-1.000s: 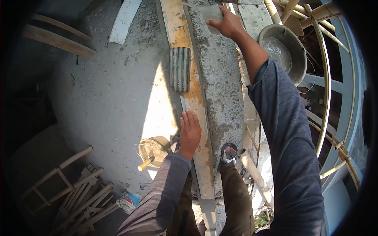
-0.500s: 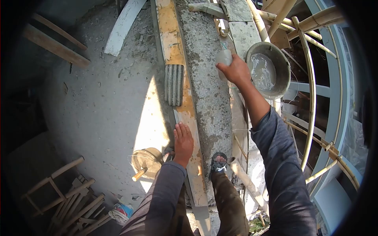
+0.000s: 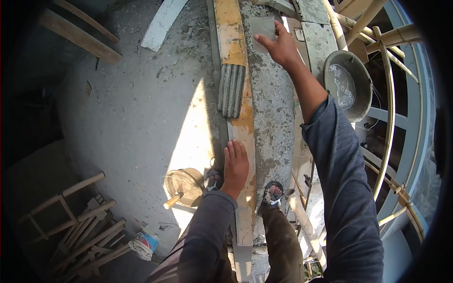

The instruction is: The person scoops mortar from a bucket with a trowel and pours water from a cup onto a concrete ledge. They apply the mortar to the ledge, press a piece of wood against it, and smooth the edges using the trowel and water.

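My right hand (image 3: 282,46) is closed around a pale translucent container (image 3: 263,34) above the rough concrete ledge, left of the grey bucket (image 3: 348,86) with cloudy liquid in it. My left hand (image 3: 236,162) lies with its fingers stretched out on the long wooden plank (image 3: 243,137), over a pale strip at its left edge. A grey ribbed block (image 3: 231,90) sits on the plank just beyond my left hand. The container's far end is hard to make out against the concrete.
A round bucket with a wooden-handled tool (image 3: 184,187) stands on the floor at left. Bamboo scaffolding (image 3: 390,113) rises at right. Wooden pieces (image 3: 85,231) lie at lower left, and a white curved board (image 3: 163,26) at upper left. My sandalled foot (image 3: 272,194) is on the ledge.
My right hand has moved away from the bucket, further forward over the ledge, with the container in it. The view has shifted, and my left hand stays on the plank.
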A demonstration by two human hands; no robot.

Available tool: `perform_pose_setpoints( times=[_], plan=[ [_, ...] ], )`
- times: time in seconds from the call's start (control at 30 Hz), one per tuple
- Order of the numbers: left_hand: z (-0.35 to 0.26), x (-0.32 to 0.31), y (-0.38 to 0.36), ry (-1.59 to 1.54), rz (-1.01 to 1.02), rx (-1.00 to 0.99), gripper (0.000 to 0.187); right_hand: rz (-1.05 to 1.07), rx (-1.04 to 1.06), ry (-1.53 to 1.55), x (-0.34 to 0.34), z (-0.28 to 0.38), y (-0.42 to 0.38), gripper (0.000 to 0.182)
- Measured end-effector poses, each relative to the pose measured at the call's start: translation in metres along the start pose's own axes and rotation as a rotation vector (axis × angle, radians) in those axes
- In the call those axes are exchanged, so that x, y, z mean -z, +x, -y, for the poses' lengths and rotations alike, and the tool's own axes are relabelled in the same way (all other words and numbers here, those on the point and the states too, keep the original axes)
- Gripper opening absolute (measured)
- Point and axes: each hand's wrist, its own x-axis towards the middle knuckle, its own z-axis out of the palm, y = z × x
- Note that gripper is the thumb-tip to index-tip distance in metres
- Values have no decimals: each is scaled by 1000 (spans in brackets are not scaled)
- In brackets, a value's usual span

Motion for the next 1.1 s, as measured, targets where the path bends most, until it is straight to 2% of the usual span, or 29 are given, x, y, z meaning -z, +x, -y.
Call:
perform_pose_setpoints(
  times=[0.07,0.13,0.2,0.27,0.33,0.37,0.43,0.5,0.53,0.57,0.6,0.63,0.67,0.7,0.73,0.77,0.8,0.87,0.93,1.0,1.07,1.1],
  plan=[
    [0,2,1,-7,24,-19,62,0,-126,9,8,-13,-55,90],
    [0,6,1,29,-26,-10,47,48,-209,33,20,-26,-90,88],
    [0,6,2,-7,7,-28,47,202,-406,-356,42,-9,-115,84],
    [-1,2,1,1,-5,-9,47,220,-467,-466,46,5,-114,79],
    [-1,5,4,-18,33,-11,48,25,-248,-644,44,20,-108,74],
    [-1,7,3,-2,25,-21,49,49,-269,-644,40,23,-106,74],
    [0,3,-1,-3,42,-36,50,305,-200,-698,35,23,-109,72],
    [0,-4,-1,6,42,-28,110,363,-241,-681,34,18,-145,72],
    [-3,-7,-1,-7,55,-27,110,402,-266,-657,33,20,-164,71],
    [-4,-8,-1,11,21,-21,109,448,-356,-582,40,23,-189,75],
    [-3,-9,-2,33,-17,-8,108,374,-375,-476,46,20,-218,78],
    [-3,-7,-2,-13,-51,3,87,304,-387,-363,48,8,-252,81],
    [-3,-8,-2,-6,-51,28,87,222,-420,-115,48,-15,-289,86],
    [-3,-11,-1,-31,-90,37,76,190,-573,-14,65,15,-314,86],
    [-3,-9,-2,-54,-124,46,65,138,-618,123,67,2,-349,76],
    [-1,-6,-3,-153,-150,64,59,87,-597,293,77,25,-371,63],
    [2,0,-7,-247,-173,87,55,79,-620,289,84,29,-394,54],
    [12,12,-23,-322,-193,65,62,27,-737,339,89,49,-430,55],
    [20,18,-57,-579,-49,133,90,22,-691,292,84,80,-452,57],
    [30,21,-108,-717,-147,341,72,38,-694,375,61,99,-472,63],
    [47,-9,-172,-757,-271,490,44,289,-626,16,32,145,-470,67],
    [60,-9,-206,-868,-248,567,32,312,-616,158,10,151,-481,69]
  ],
)
